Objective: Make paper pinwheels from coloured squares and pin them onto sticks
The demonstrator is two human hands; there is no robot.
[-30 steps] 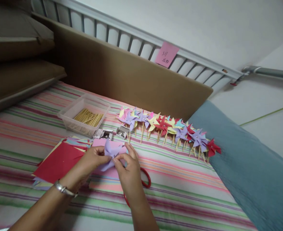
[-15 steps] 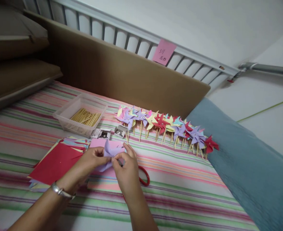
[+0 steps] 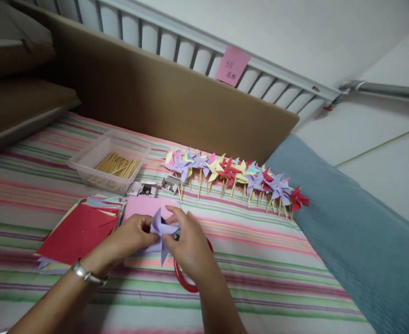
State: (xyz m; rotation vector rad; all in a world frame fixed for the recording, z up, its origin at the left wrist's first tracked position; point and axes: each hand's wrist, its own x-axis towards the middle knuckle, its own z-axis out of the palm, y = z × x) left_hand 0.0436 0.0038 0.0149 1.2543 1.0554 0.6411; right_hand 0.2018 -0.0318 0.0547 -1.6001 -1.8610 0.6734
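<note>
A purple paper pinwheel [image 3: 161,232], its blades folded in towards the middle, is held between both hands. My left hand [image 3: 136,235] pinches it from the left, thumb near the centre. From the right, my right hand [image 3: 186,241] grips it, thumb at the centre and fingers arched over a blade. Below lies a stack of pink paper [image 3: 148,206]. Red-handled scissors [image 3: 186,284] rest partly hidden under my right hand. To the left is a pile of paper squares with a red sheet [image 3: 79,232] on top.
Two small open boxes of metal pins, one [image 3: 147,189] beside the other [image 3: 170,184], stand behind the hands. A clear plastic tub [image 3: 82,169] holds wooden sticks [image 3: 119,165]. Finished pinwheels on sticks [image 3: 228,171] lie in a row along a cardboard panel [image 3: 176,102].
The purple paper's blades now show as a folded pinwheel shape facing up. My right hand has shifted its grip, with the thumb on the centre. More of the scissors' red handle shows.
</note>
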